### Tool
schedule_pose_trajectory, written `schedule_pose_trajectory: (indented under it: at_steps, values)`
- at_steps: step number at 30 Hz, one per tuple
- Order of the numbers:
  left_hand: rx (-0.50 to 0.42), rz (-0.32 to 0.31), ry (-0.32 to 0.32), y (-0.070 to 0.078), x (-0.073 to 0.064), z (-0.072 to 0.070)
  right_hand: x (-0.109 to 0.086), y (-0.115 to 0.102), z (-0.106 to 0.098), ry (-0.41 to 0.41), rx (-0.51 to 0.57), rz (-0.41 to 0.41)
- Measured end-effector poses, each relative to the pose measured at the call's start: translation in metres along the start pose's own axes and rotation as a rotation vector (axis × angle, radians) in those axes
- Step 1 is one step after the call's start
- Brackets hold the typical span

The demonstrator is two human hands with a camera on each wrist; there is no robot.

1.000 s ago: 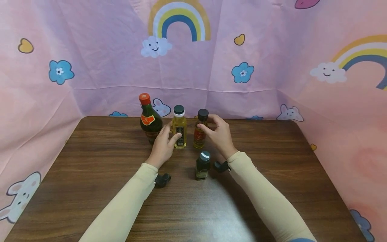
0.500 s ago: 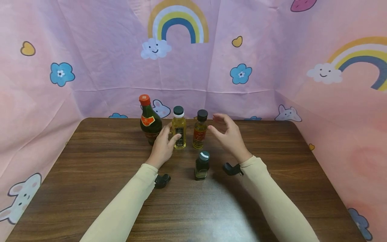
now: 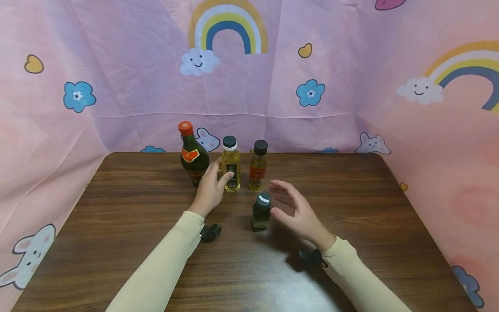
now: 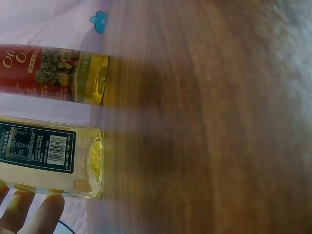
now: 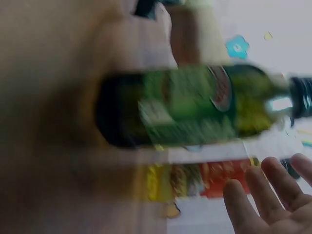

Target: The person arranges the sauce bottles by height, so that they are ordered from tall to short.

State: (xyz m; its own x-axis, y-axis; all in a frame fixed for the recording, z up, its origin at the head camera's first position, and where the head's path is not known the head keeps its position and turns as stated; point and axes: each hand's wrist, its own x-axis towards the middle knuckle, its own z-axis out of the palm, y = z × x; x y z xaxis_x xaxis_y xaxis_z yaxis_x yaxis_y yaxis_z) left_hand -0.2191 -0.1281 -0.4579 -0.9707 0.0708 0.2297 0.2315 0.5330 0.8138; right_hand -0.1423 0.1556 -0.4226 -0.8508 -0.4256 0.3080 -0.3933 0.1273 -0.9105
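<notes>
My left hand holds a clear bottle of yellow oil, thumb across its front and fingers at its left side. In the left wrist view, fingertips meet the side of this oil bottle, which stands on the table. My right hand is just right of a small dark green bottle, fingers spread and slightly bent around a gap. In the right wrist view the green-labelled bottle is blurred, with my fingers apart from it.
An oil bottle with a red label and black cap stands right of the held one. A dark green bottle with a red cap stands left of my left hand. Behind the wooden table hangs a pink patterned cloth.
My right hand has let go of the red-labelled oil bottle, drawn away to the right and come down toward the small dark green bottle. The left hand has stayed in place.
</notes>
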Motion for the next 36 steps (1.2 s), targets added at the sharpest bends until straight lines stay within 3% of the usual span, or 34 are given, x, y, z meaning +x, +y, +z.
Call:
schedule_pose_trajectory:
  at_steps: [5,13,24,36]
  values:
    - [-0.002,0.0,-0.006,0.0,0.0,0.0,-0.007,0.005,0.015,-0.017,-0.035,0.014]
    - [-0.014,-0.013,-0.018,0.001,-0.001,-0.001,-0.008,0.013,0.027,0.042,-0.024,-0.012]
    - [-0.01,-0.007,-0.019,0.001,-0.001,-0.001,-0.01,0.014,0.032,0.121,0.032,0.038]
    - [-0.004,-0.017,-0.021,-0.001,-0.001,0.0,-0.009,0.013,0.033,0.121,0.014,-0.002]
